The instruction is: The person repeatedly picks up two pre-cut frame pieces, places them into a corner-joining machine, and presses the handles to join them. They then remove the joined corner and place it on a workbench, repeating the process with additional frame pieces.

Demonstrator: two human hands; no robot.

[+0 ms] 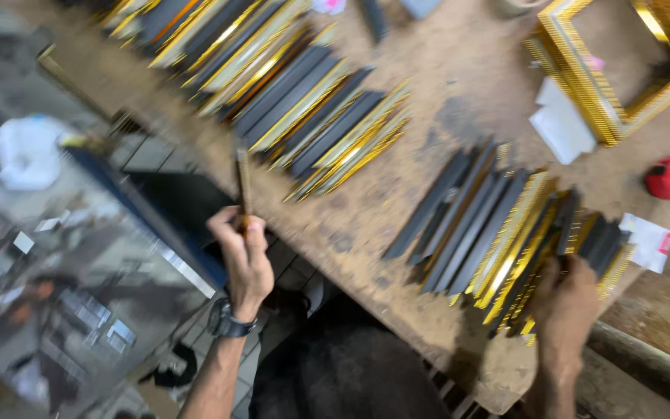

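1. Looks to me like you're mid-sort: your left hand is lifting one short gold-and-dark moulding strip off the edge of the worn wooden workbench, while your right hand is parked on the near pile of cut black-and-gold frame pieces.

2. Left-hand fingers are closed around the bottom end of that strip. It stands nearly upright, sticking up out of your fist, with its top end just in front of the bench edge. So it's in the grip, not on the table.

3. Right hand is curled over the right end of the near pile, touching the pieces there. The frame is blurry, so I can't tell whether the fingers are actually clamped on a piece or just resting on top.

4. The strip sits well apart from the near pile and closer to the far row of longer grey-and-gold moulding lengths fanned out up the bench.

5. My guess for the next move: the strip wants laying flat alongside pieces of matching length, mitred ends lined up. That calls for tipping it down from upright and keeping your grip low, so the free end lands first.

6. Other stuff about: an assembled gold picture frame at the far right, a red tape measure and white paper scraps just beside it.
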